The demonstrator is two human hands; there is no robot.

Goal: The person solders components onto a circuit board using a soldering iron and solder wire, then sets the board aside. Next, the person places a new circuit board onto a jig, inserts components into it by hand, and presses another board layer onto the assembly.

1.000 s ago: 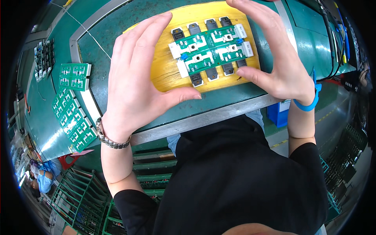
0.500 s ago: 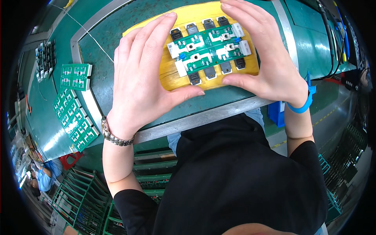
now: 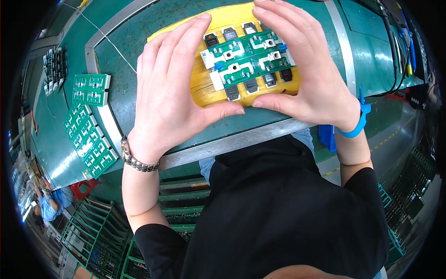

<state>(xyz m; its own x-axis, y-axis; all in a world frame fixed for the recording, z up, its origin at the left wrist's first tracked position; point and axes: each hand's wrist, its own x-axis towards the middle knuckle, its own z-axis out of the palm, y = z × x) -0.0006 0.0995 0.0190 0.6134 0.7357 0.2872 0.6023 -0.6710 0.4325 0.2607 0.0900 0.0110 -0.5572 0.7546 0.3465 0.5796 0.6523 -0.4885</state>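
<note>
Left hand: The left hand lies flat and open on the left side of the yellow block. The fingers point up and away from the person, and the thumb runs along the block's near edge. It grips nothing; it seems to press against the side so the block stays put.

Right hand: The right hand is open too and cups the right side of the block. Its thumb comes in along the near edge and almost meets the left thumb. The two hands make a frame around the block, likely to keep it steady and square.

Yellow block: It sits on the green table, close to the near edge, between the two hands.

Circuit board: A green circuit board lies on top of the yellow block, right in the middle of the frame of fingers. It has white end pieces, small blue dots and dark square parts along its far and near sides. Neither hand covers it, so it is easy to look at.

Wrists: A metal watch is on the left wrist. A blue wrist strap is on the right one.

Spare boards: More green boards lie in rows on the table, well apart to the left.

Racks: Green wire racks stand below the table.
</note>
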